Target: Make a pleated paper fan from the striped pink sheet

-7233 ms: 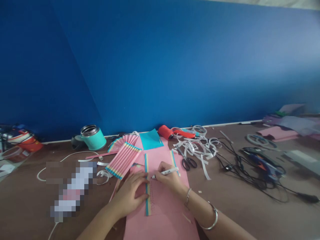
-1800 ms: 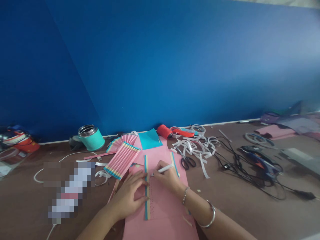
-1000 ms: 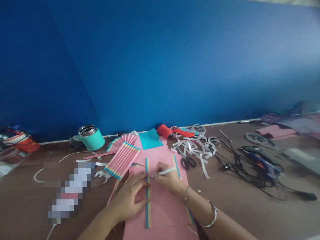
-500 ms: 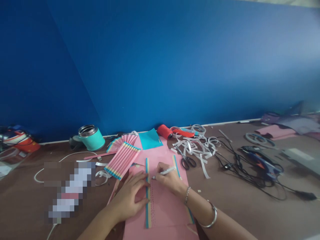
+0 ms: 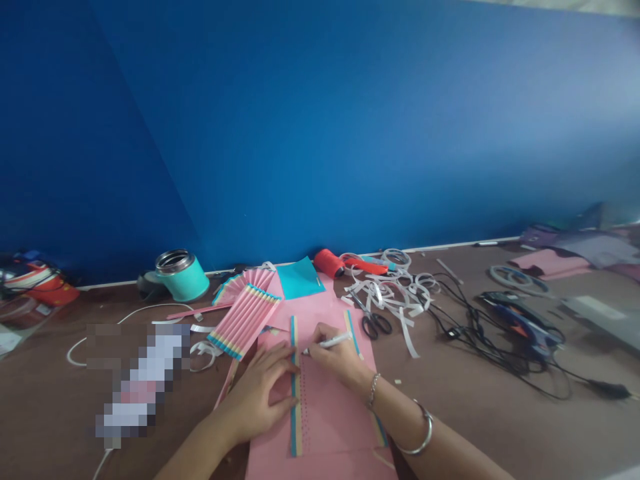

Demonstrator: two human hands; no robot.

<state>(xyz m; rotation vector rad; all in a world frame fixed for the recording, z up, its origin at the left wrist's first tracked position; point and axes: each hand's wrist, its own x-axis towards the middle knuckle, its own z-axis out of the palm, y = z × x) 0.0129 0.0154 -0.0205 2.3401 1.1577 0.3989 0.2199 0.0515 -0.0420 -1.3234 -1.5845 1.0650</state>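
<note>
Right grip [image 5: 336, 358] snug around white marker [image 5: 337, 341]

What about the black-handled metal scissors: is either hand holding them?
No, the right hand grips a slim white marker, the left hand touches a flat pink sheet, and the scissors lie untouched.

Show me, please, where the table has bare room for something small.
Bare tabletop lies between the right arm and the black cables; a smaller patch lies between the left arm and the pixelated item. Crowded: beyond the right hand, with scissors, white strips and red spool.
</note>
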